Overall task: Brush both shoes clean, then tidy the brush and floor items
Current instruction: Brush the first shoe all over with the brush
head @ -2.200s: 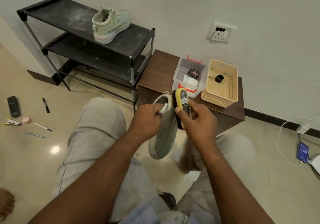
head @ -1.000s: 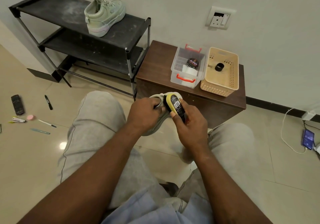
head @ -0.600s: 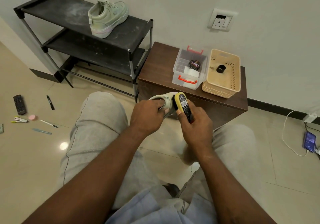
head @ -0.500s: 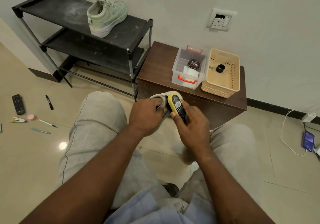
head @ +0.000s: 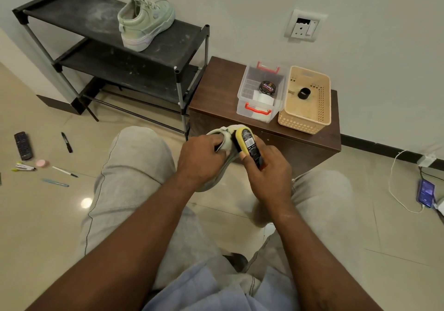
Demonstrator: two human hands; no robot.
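Observation:
My left hand (head: 200,160) grips a pale green shoe (head: 227,142) by its upper, held above my knees; most of the shoe is hidden behind both hands. My right hand (head: 269,169) holds a yellow brush (head: 245,140) with a black label and presses it against the shoe's right side. The matching pale green shoe (head: 146,22) stands on the top shelf of the black rack (head: 72,15). On the floor at the left lie a black remote (head: 23,145), a black marker (head: 66,142), a pink round item (head: 42,163), pens (head: 64,171) and a blue stick (head: 55,183).
A brown cabinet (head: 216,89) stands ahead, bearing a clear box (head: 241,99) with a polish tin (head: 267,87) and a beige basket (head: 304,118) with a black ring inside. At the right a phone (head: 425,192) lies on the floor with a white cable (head: 394,185). A wall socket (head: 304,27) is above.
The brush has stroked back and forth along the shoe's side. The shoe, earlier hanging lower with its sole showing, now sits higher and more hidden by my hands.

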